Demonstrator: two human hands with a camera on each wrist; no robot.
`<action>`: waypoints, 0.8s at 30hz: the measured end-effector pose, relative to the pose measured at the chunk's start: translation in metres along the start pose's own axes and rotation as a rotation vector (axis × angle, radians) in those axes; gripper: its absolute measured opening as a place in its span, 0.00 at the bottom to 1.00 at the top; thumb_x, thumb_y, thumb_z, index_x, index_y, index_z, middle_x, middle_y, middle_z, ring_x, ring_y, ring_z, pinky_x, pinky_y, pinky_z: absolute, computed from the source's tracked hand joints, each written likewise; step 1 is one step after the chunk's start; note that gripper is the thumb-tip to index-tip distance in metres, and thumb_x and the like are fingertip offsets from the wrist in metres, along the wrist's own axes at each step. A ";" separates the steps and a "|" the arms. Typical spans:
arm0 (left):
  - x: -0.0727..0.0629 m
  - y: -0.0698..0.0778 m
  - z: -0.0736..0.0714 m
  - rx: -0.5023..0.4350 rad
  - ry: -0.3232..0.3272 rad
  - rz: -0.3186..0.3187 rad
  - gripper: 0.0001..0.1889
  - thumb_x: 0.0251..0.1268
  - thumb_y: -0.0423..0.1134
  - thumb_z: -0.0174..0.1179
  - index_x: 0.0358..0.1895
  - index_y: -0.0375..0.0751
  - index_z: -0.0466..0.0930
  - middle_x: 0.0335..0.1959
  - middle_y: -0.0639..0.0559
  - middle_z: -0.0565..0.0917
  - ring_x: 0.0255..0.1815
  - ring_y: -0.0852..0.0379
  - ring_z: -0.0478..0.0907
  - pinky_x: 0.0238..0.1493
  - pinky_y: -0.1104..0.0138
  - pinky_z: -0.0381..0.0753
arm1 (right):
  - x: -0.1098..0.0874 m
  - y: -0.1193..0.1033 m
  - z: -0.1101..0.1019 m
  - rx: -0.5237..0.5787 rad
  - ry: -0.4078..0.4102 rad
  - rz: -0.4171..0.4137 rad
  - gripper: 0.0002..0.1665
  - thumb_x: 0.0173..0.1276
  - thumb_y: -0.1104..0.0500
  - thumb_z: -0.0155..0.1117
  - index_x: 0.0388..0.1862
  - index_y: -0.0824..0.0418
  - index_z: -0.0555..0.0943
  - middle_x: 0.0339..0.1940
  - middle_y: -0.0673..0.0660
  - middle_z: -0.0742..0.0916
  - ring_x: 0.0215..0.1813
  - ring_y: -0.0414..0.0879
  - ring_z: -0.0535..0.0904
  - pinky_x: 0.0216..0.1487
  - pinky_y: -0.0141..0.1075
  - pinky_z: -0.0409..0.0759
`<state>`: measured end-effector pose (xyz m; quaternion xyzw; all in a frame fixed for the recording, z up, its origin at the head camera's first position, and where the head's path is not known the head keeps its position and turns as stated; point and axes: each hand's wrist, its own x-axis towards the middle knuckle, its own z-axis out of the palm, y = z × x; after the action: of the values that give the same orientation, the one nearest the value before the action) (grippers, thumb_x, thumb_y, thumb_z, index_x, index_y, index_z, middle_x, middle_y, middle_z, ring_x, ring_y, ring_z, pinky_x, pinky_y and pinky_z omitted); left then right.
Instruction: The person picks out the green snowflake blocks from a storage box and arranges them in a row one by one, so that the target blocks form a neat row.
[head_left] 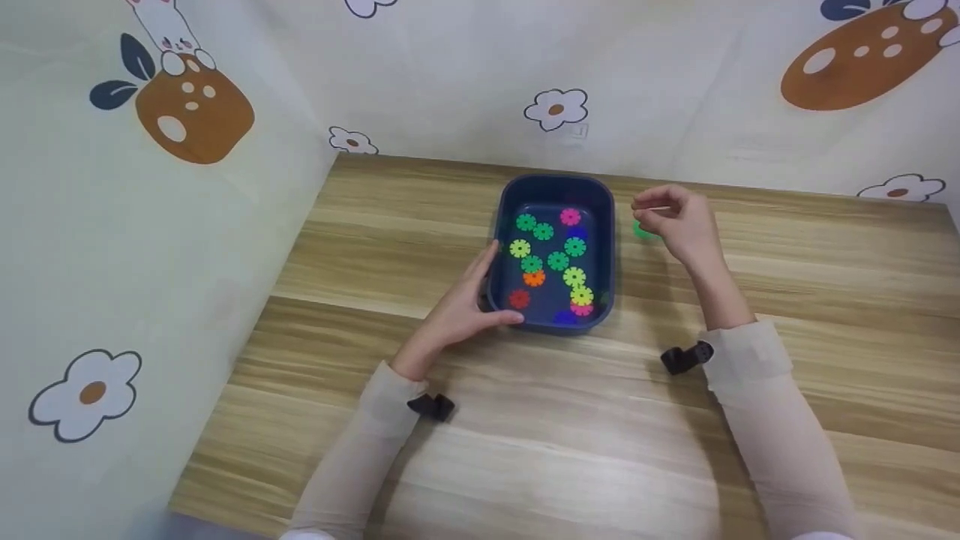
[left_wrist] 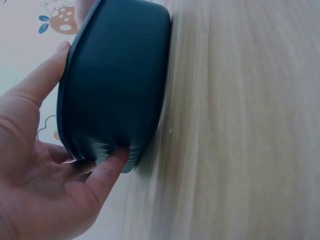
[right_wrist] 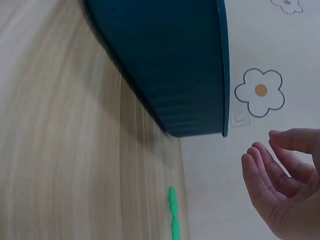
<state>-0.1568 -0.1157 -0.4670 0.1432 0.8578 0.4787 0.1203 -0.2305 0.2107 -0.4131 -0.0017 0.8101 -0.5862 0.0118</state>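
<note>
Your left hand (head_left: pixel 460 306) grips the near-left corner of a navy plastic tub (head_left: pixel 609 259), thumb on the near rim and fingers against the left wall. Your right hand (head_left: pixel 686 229) hangs in the air just right of the tub, higher than its rim, fingers loosely curved, with a narrow gap between thumb and fingertips and nothing visible in its grasp. Below it, a bright green disc (head_left: pixel 643 231) lies on the wood-grain tabletop (head_left: pixel 585 450), partly hidden by that hand in the head view. The tub stands upright on the tabletop, and notched plastic discs lie scattered inside: a pink disc (head_left: pixel 570 217) toward the far end, an orange disc (head_left: pixel 534 279) overlapping a green one, a red disc (head_left: pixel 519 298) near the corner you grip, and other green, yellow, pink and blue ones. Behind the tabletop you face a pale wall covering (head_left: pixel 450 82) printed with flowers
</note>
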 end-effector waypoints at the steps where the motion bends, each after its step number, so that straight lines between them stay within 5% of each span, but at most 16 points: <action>1: 0.000 0.000 0.000 -0.001 0.002 0.005 0.62 0.51 0.52 0.76 0.82 0.51 0.40 0.84 0.45 0.45 0.83 0.44 0.46 0.81 0.48 0.50 | 0.000 -0.001 0.003 0.000 -0.004 -0.004 0.16 0.69 0.67 0.63 0.54 0.72 0.79 0.35 0.39 0.85 0.38 0.27 0.84 0.41 0.21 0.83; 24: -0.001 0.001 -0.001 -0.030 -0.007 0.038 0.61 0.52 0.49 0.77 0.82 0.48 0.39 0.84 0.44 0.44 0.83 0.44 0.44 0.81 0.52 0.51 | -0.007 -0.012 0.063 -0.071 -0.129 -0.061 0.15 0.69 0.66 0.64 0.53 0.69 0.82 0.52 0.66 0.87 0.41 0.34 0.83 0.44 0.21 0.80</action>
<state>-0.1561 -0.1160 -0.4659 0.1594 0.8472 0.4932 0.1164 -0.2224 0.1469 -0.4214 -0.0648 0.8275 -0.5558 0.0460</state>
